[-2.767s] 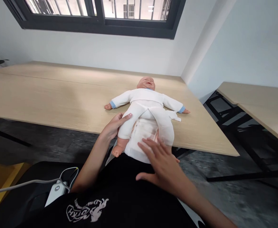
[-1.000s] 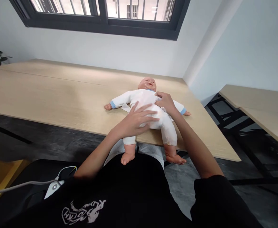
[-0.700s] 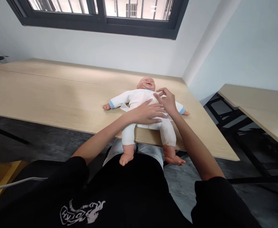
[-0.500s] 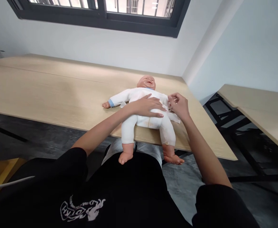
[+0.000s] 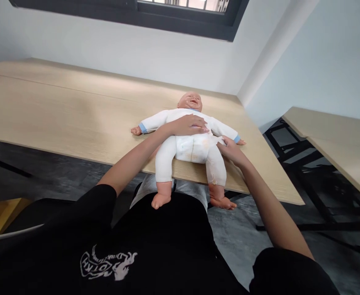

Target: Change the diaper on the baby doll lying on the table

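A baby doll (image 5: 192, 143) in a white suit with blue cuffs lies on its back near the front edge of a light wooden table (image 5: 75, 110). Its bare feet hang over the edge toward me. My left hand (image 5: 187, 124) lies flat on the doll's chest, fingers stretched out. My right hand (image 5: 231, 148) is at the doll's hip on my right side. Its fingers are pinched on the edge of the white garment (image 5: 218, 141) there.
A second wooden table (image 5: 336, 131) with a black frame stands to the right across a gap of dark floor. A black-framed window runs along the white wall behind. A white cable (image 5: 10, 234) crosses my lap at the lower left.
My left hand slid up from the doll's belly to its chest. My right hand came down from the doll's shoulder to its hip and pinched the garment there.
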A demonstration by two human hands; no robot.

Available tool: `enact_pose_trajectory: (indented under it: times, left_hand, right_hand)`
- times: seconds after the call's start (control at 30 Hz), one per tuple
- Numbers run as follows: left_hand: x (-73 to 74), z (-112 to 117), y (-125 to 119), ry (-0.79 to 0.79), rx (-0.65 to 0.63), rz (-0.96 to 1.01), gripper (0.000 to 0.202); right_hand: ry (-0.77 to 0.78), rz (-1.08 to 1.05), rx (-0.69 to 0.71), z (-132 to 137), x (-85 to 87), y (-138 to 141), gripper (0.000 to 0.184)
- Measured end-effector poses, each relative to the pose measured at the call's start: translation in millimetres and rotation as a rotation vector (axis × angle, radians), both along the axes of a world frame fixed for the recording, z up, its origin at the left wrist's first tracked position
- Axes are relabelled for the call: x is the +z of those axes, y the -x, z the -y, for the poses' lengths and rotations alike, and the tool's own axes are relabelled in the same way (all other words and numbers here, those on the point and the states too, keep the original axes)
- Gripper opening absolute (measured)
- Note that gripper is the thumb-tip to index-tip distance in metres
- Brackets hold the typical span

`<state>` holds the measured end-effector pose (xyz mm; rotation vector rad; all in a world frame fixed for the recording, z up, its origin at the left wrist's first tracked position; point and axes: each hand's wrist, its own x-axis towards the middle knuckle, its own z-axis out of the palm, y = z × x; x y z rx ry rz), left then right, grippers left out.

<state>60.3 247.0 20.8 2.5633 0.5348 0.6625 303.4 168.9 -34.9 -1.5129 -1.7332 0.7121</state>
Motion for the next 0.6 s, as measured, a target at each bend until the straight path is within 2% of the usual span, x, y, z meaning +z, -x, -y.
enact_pose_trajectory:
  times: [0.13, 0.2, 0.3, 0.4, 0.6]
  left_hand:
    - [-4.0, -3, 4, 0.017, 0.077, -0.031, 0.042]
    - [-7.8, -8, 5, 0.009, 0.101, -0.01, 0.043]
    - [-13.0, -15, 5, 0.008, 0.093, 0.015, 0.043]
    - [-14.8, -18, 5, 0.03, 0.106, 0.032, 0.042]
    - [-10.4, -16, 7, 0.079, 0.101, 0.02, 0.039]
  right_hand:
    - [0.165, -0.326, -0.199, 3, 10.6, -1, 0.032]
    - [0.197, -0.442, -0.268, 4, 15.0, -4, 0.036]
    - [0.168, -0.62, -0.266, 4, 20.9, -11, 0.039]
    - [0.14, -0.762, -0.261, 6, 26.6, -16, 0.033]
    - [0.159, -0.808, -0.276, 10, 33.5, -21, 0.024]
